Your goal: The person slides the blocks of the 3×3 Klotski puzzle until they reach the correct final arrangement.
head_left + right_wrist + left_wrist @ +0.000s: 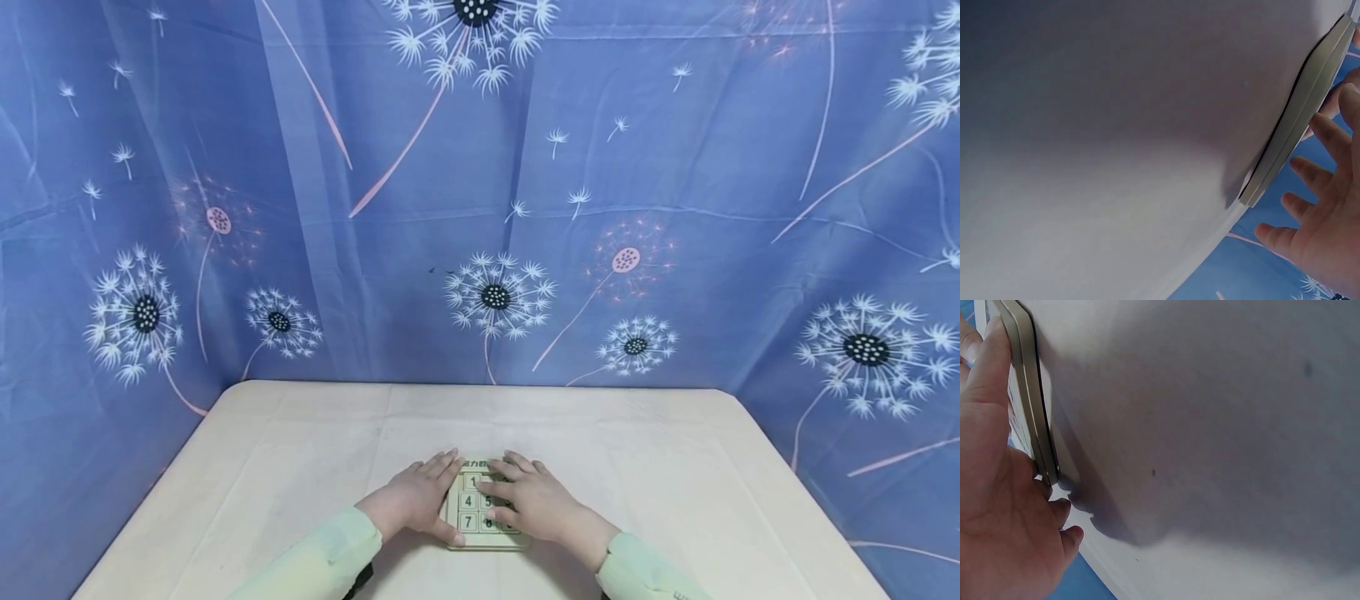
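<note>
A pale green number slide puzzle [468, 502] lies flat on the table, with tiles such as 1, 4, 5 and 7 visible. My left hand [417, 497] holds its left side, the thumb at the near corner and the fingers toward the far corner. In the left wrist view, the thumb lies along the puzzle's side [1030, 394]. Spread above the right part of the board, my right hand [542, 503] covers several tiles; one fingertip is over the 8. The right wrist view shows its fingers extended beside the puzzle's edge [1300, 115]; contact with the tiles is unclear.
A cream-coloured table [300, 442] with rounded far corners carries the puzzle. Blue cloth [420, 167] printed with dandelions hangs behind it and along both sides.
</note>
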Motion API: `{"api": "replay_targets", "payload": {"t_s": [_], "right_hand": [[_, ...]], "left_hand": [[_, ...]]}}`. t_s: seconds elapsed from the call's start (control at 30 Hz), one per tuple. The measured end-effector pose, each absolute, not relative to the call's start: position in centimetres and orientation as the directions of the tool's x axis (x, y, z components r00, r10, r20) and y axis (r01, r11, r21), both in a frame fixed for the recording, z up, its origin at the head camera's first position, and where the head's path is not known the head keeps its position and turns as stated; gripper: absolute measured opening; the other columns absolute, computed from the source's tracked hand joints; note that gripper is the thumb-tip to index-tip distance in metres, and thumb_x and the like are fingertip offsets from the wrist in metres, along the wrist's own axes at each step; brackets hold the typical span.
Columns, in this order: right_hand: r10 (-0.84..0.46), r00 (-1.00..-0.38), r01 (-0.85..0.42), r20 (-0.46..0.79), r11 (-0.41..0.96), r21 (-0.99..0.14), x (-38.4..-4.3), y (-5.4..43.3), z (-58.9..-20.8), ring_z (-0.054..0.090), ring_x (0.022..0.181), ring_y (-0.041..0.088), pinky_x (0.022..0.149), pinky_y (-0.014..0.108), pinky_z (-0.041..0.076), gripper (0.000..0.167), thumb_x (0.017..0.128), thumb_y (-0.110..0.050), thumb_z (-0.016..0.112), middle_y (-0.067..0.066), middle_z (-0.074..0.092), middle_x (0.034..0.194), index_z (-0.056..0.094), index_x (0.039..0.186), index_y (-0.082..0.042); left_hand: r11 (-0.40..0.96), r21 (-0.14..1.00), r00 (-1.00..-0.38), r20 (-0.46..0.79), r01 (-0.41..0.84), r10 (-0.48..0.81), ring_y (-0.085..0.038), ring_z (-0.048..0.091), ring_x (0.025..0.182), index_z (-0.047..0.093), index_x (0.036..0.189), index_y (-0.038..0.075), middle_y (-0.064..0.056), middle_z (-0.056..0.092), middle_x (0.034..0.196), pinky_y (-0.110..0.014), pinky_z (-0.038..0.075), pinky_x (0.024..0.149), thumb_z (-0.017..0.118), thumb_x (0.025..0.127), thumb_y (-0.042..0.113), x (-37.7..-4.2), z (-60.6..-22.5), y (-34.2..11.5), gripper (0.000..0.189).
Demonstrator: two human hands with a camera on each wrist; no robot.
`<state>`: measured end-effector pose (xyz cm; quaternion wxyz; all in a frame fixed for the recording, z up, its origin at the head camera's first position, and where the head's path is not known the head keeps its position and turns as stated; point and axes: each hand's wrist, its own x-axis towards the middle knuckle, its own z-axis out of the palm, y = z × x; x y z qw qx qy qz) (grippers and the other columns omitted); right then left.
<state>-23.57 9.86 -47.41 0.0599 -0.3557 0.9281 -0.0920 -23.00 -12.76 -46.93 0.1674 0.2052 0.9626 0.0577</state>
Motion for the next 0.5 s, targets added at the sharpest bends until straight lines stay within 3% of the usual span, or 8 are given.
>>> {"api": "replay_targets", "payload": {"t_s": [0.5], "right_hand": [[-0.675,-0.736,-0.654,-0.046,0.727,-0.209,-23.66,9.42,-47.47,0.043,0.148,0.041,0.113,0.07,0.043,0.048,0.098,-0.049,0.063,0.009,0.053,0.156,0.063,0.141,-0.027]], "left_hand": [[0.909,0.171,-0.861,-0.295,0.38,0.415,-0.027,0.027,0.159,0.032,0.16,0.007,-0.01,0.027,0.171,-0.049,0.032,0.129,0.078,0.071,0.072,-23.17,-47.19,-12.77,0.12]]}}
